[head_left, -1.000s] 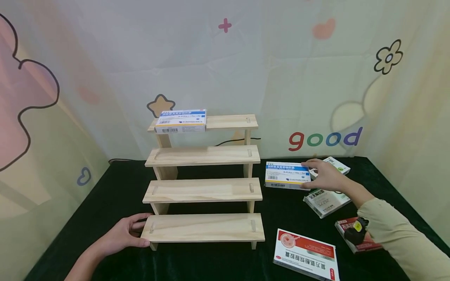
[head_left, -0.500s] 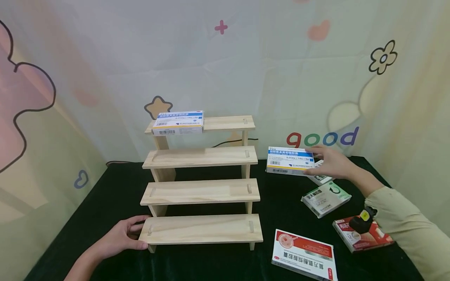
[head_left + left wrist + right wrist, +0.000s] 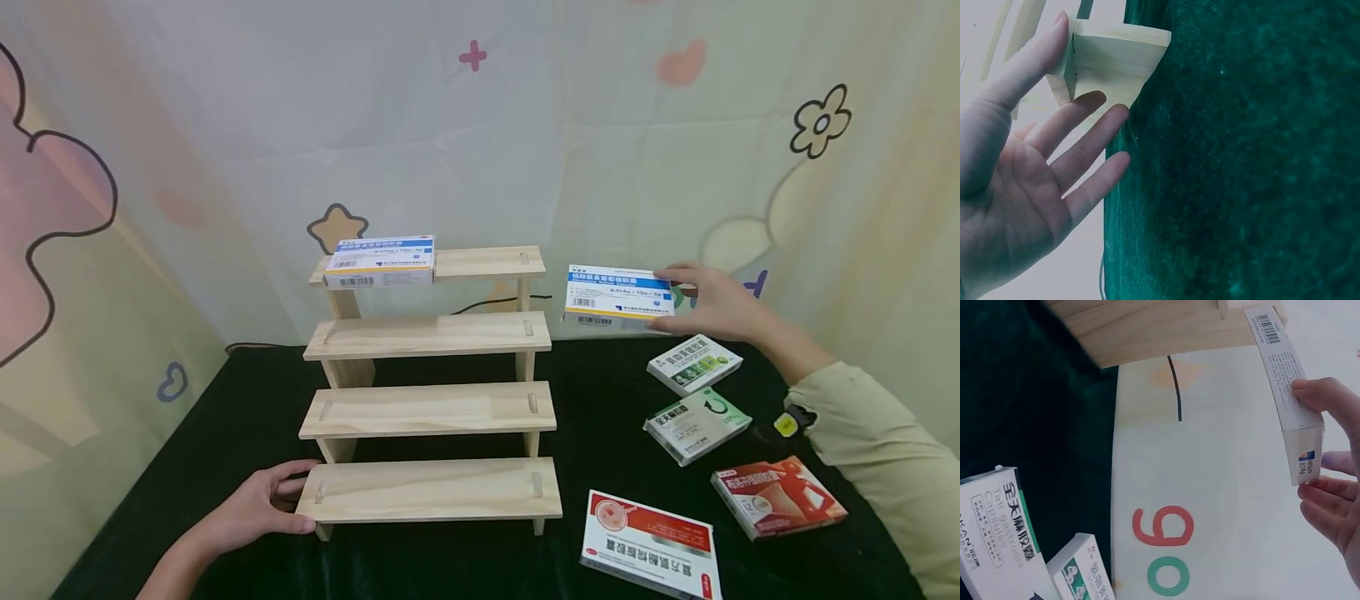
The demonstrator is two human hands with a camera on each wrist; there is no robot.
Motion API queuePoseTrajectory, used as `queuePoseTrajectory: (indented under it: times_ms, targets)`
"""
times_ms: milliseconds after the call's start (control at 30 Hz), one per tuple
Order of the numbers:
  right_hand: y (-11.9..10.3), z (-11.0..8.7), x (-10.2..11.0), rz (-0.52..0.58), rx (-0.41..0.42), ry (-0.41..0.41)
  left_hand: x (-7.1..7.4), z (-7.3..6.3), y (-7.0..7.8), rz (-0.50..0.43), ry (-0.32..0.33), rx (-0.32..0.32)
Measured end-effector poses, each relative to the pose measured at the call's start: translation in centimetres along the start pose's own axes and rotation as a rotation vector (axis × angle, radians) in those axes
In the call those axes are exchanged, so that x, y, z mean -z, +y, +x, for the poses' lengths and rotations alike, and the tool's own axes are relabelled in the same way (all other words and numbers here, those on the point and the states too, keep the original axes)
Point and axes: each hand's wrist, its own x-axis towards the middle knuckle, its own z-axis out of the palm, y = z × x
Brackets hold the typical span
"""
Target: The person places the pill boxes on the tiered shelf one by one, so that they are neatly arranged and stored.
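Observation:
My right hand (image 3: 712, 302) pinches a white-and-blue medicine box (image 3: 618, 293) by its right end, raised off the table beside the top of a stepped wooden stand (image 3: 431, 333). In the right wrist view, the thumb lies on the barcode side of this medicine box (image 3: 1282, 375), with fingers on the opposite side. A similar blue-and-white medicine box (image 3: 381, 262) lies on the left of the stand's top shelf. My left hand (image 3: 258, 507) holds the left end of the lowest shelf, thumb at its front corner. In the left wrist view, the other fingers of this hand (image 3: 1035, 169) extend loosely beside the stand's leg.
On the dark green cloth (image 3: 435, 567), at right, lie a small green-and-white box (image 3: 694, 364), a green-and-white capsule box (image 3: 697, 423), a red box (image 3: 778, 497) and a red-and-white box (image 3: 649, 543). A patterned curtain (image 3: 480, 150) hangs behind.
My right hand has lifted the blue-and-white medicine box up from the table, uncovering the small green-and-white box below. My left hand stays at the lowest shelf.

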Motion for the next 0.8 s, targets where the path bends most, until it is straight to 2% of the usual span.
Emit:
queuePoseTrajectory:
  times_ms: [600, 800]
  targets:
    - [-3.0, 1.5, 1.7, 0.032, 0.074, 0.080, 0.0, -0.1, 0.0, -0.001, 0.009, 0.011]
    - [-4.2, 2.4, 2.2, 0.033, 0.071, 0.082, 0.0, 0.0, 0.1, 0.004, 0.005, 0.012]
